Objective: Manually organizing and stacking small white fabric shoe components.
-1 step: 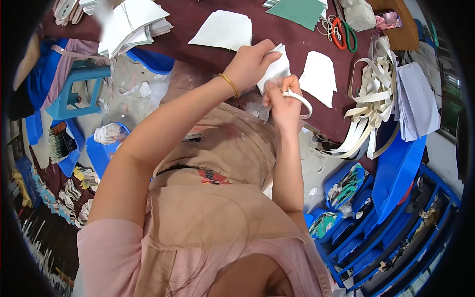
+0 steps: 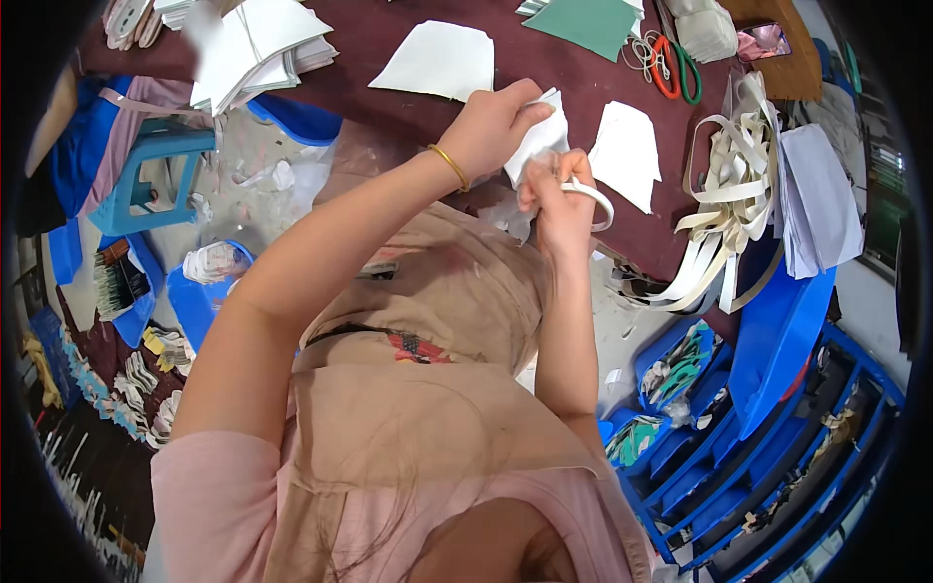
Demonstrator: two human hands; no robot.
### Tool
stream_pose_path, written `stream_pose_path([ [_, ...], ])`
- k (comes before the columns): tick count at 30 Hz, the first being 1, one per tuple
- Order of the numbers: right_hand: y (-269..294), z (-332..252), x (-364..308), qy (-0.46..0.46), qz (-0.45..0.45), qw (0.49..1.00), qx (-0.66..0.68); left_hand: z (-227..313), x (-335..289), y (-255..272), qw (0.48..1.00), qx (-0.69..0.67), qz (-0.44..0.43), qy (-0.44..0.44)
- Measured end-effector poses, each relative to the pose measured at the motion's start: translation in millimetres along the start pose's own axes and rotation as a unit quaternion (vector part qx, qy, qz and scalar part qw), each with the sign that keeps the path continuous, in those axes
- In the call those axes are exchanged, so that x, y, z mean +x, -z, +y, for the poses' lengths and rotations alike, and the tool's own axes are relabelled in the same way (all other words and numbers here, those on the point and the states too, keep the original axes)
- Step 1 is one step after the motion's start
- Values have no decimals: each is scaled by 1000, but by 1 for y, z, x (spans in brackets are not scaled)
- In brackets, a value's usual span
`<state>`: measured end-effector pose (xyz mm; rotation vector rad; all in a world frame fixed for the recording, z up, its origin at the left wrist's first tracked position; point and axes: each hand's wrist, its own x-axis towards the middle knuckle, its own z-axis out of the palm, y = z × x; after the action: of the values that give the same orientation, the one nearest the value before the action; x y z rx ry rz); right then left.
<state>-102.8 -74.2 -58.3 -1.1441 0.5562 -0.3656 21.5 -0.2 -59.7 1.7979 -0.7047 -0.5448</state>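
Note:
My left hand (image 2: pixel 491 131), a yellow bangle on its wrist, pinches the upper end of a white, sheet-like piece (image 2: pixel 540 144). Its fingers are closed and the piece slants down between my two hands. At the lower end of that piece is my right hand (image 2: pixel 561 199), fingers curled and a little smeared by motion. A narrow white curved band (image 2: pixel 601 206) loops out from its grip; the band's other end is hidden in the fingers. Flat on the dark red table (image 2: pixel 374 44) lie one white cut piece (image 2: pixel 442 60) to the left and another white cut piece (image 2: pixel 627 155) to the right.
Stacked white pieces (image 2: pixel 260 53) overhang the table at left. Green sheets (image 2: pixel 583 24) and red-and-green-handled scissors (image 2: pixel 675 68) lie farther back. Cream straps (image 2: pixel 734 185) hang over the right edge beside a blue rack (image 2: pixel 768 466). A blue stool (image 2: pixel 160 180) stands at left.
The fingers of my right hand shift slightly at the lower end of the white piece. My left hand stays in place.

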Motion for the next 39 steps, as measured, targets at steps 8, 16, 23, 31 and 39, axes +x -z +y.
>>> stream_pose_path([
  [8, 26, 7, 6, -63, -72, 944, 317, -9, 4, 1, 998, -61, -7, -7],
  [16, 10, -18, -13, 14, -96, 962, 254, 25, -47, 13, 894, -418, -117, 108],
  [23, -9, -22, -35, 31, 56, 991, 117, 23, -62, 1, 944, -322, -4, 77],
  [31, -13, -26, -34, 27, 89, 986, 141, 33, -73, 2, 955, -294, -28, 39],
  [39, -8, -28, -60, 26, -17, 973, 229, 38, -63, 24, 881, -436, -143, 113],
])
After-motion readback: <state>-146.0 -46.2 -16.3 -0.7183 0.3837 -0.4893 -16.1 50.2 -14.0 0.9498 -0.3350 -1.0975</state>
